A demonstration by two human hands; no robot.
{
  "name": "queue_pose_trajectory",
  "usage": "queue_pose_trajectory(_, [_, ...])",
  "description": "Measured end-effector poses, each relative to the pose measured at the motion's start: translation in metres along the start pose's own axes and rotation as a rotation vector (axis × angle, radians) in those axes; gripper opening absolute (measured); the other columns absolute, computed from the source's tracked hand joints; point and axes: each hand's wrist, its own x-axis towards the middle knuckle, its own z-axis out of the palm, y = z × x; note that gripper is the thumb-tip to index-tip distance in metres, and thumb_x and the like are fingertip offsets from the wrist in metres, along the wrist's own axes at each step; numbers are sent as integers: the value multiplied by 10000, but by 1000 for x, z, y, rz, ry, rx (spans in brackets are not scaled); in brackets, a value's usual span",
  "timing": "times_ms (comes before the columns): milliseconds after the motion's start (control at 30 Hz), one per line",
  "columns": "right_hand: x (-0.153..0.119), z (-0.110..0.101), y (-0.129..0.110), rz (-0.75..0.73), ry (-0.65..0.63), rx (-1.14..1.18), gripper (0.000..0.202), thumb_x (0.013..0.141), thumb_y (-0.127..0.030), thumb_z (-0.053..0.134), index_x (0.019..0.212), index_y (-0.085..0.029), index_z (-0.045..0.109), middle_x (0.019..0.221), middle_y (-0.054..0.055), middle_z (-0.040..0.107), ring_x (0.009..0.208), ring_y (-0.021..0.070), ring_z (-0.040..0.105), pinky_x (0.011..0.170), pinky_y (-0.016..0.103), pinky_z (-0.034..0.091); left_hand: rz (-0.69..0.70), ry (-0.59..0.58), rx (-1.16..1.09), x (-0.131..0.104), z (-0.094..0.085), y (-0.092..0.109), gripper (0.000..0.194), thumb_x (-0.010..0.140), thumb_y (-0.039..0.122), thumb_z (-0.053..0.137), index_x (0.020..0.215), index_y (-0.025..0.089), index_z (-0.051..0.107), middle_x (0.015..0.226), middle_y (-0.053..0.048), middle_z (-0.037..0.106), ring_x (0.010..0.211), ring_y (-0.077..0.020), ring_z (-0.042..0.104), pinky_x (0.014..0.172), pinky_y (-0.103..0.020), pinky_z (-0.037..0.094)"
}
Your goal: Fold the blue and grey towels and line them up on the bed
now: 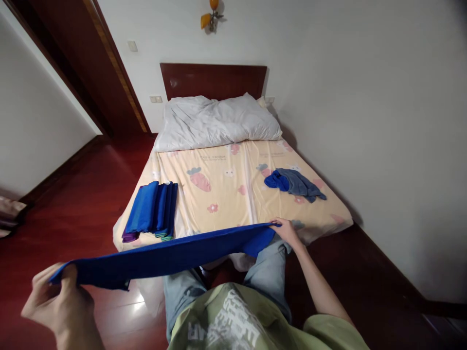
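Pinched at both ends, a blue cloth (164, 256) is held stretched between the hands: its left end is caught between the thumb and bent fingers of the left hand (60, 297), and its right end is nipped by the fingertips of the right hand (287, 232). Both grips are closed on the fabric — how hard it is pressed cannot be told. The cloth is held across the front of the body, by the foot of the bed (226, 209), with its upper edge nearly straight and its lower edge hanging free (a loose flap droops near each end).

On the bed, a stack of folded cloths (148, 209) is laid at the left, and a crumpled heap (297, 184) of blue and grey fabric is seen at the right.

Most at risk, it seems, is the right end: little fabric looks to be caught there, so it could be tugged loose by a harder pull from the left. Creases could be caused by uneven tension, and the stack could be knocked askew — or the floor (87, 204) brushed — if either end were dropped.
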Motion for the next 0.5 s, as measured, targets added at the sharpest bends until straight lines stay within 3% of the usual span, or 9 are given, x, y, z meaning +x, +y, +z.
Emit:
queue_pose_trajectory(67, [-2,-28,-9,24,-8,30,244,664,-416,773,779,-202,759,829,68,773,832,256,723,838,378,578,19,281,-27,10,7,-14,431,639,362,667,1005,585,713,850,-61,721,1175,-512,604,681,-699,589])
queue_pose_trajectory(100, [-4,-41,-13,34,-21,47,264,650,-425,798,783,-199,765,846,74,775,847,258,722,848,377,577,4,343,-38,14,9,-20,375,659,364,681,977,558,734,900,-60,729,1194,-512,594,728,-707,588])
queue_pose_trajectory(200, [-10,-78,-21,72,-10,153,360,616,-486,866,815,-201,769,899,77,774,871,237,714,832,341,579,-98,251,-70,24,12,-32,296,728,382,711,997,499,756,1002,-50,744,1195,-475,610,878,-673,576])
queue_pose_trajectory(300, [-16,-104,-22,133,117,343,503,535,-588,914,826,-218,737,822,44,749,800,208,702,745,307,587,-138,187,-95,30,18,-42,258,790,401,708,1040,434,759,1088,-43,743,1159,-402,648,969,-570,555])
queue_pose_trajectory(500, [-18,-129,-26,108,296,498,505,637,-664,856,749,-220,641,646,-21,617,621,138,605,581,236,535,-132,171,-51,44,34,-59,325,757,501,736,926,223,749,816,-24,719,782,-236,674,697,-351,556])
